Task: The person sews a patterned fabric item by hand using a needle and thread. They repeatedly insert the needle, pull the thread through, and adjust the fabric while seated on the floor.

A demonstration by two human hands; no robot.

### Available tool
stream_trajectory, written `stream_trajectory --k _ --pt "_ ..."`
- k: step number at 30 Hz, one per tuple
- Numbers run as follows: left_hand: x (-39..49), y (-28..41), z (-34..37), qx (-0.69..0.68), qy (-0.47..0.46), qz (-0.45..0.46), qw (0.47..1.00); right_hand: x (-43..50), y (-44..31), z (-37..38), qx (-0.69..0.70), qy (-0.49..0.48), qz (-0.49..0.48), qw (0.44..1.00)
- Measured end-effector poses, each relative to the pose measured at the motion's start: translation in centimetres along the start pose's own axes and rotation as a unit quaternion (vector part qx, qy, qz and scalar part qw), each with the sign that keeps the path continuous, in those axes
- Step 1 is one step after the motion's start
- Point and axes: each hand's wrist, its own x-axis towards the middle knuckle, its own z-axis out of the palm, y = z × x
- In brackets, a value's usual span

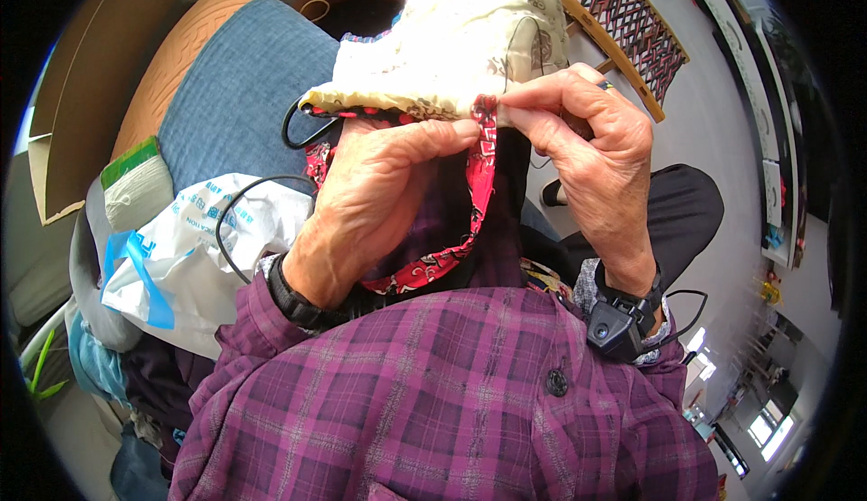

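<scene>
A cream printed cloth lies across my lap, its folded edge turned toward me. My left hand grips that edge from below, with the thumb pressing on a red patterned fabric strap. From the edge the strap hangs in a loop toward my shirt. The thumb and forefinger of my right hand pinch the cream cloth right beside the strap's top end. A thin dark thread arcs over the cloth near these fingertips. Whether a needle is between them is too small to tell.
To the left are a white plastic bag with blue print, a ball of white thread, and a blue denim-like cushion. A wooden stool with a woven seat stands at the upper right. Black cables run from both wrists.
</scene>
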Motion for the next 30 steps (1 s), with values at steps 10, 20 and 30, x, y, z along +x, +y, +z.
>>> stream_trajectory --k 10,20,30 --pt "0.0 0.1 0.2 0.024 0.009 -0.008 1.000 -0.9 -0.3 0.2 0.005 -0.014 -0.001 1.000" --pt "0.0 0.0 0.3 0.032 0.018 -0.002 0.999 -1.5 -0.6 0.4 0.021 -0.029 0.064 0.997" --pt "0.0 0.0 0.2 0.037 0.022 0.000 0.999 -1.5 -0.9 0.4 0.036 -0.028 0.089 0.995"
